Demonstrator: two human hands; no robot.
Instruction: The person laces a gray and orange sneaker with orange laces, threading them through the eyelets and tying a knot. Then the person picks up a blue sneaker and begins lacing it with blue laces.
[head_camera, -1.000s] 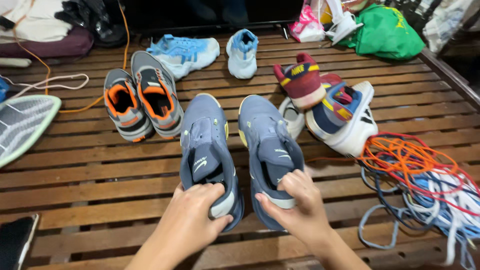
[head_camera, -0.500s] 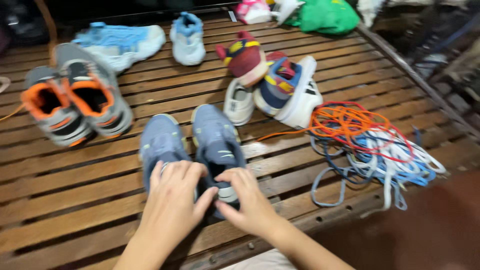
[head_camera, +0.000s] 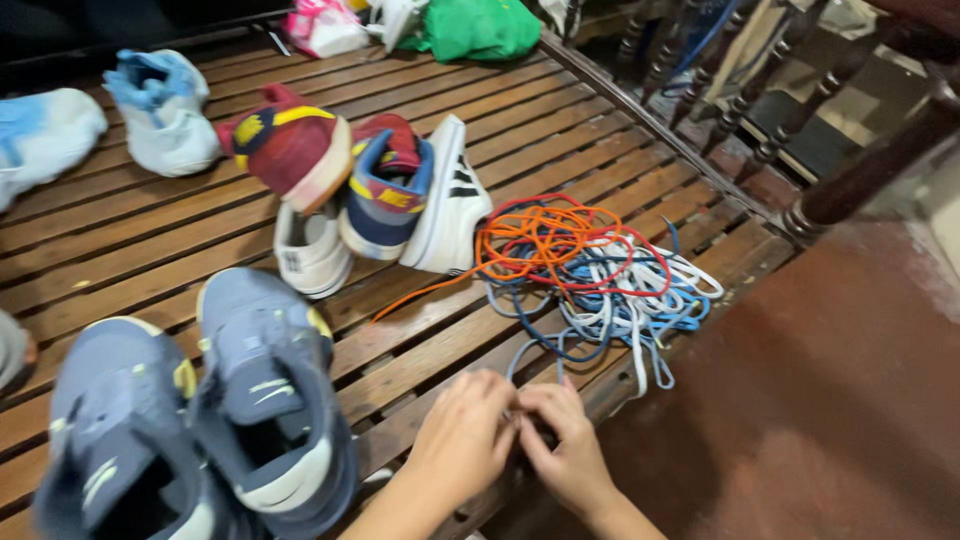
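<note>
- Both hands have left the heels of the grey-blue shoes (head_camera: 200, 410) and come together at the near edge of the slatted wooden platform (head_camera: 560, 130), to the right of that pair; the view has swung right as well, so the lace pile now sits mid-frame.
- Left hand (head_camera: 462, 435): fingers curled inward, tips meeting those of the other hand. Right hand (head_camera: 568, 450): fingers likewise bent, thumb toward the left hand.
- Grip state: the fingertips are pinched close, nearly closed, around something small between them. It looks like the end of a lace, but the item itself is hidden by the fingers, so I cannot tell for certain what I hold.
- Tangle of laces (head_camera: 590, 275): orange, red, blue and white strands heaped on the slats just beyond my hands, its nearest blue and white loops reaching close to my fingertips.
- Grey-blue shoes: lying on the slats just left of my left forearm, untouched.
- Other footwear: a red, blue and white heap of sneakers (head_camera: 370, 195) beyond, and pale blue shoes (head_camera: 160, 110) at the far left.
- Judgement of step: working one strand free from the tangle.
- Next move calls for a firm pinch on a single strand and a slow draw, so that neighbouring loops do not drag along.
</note>
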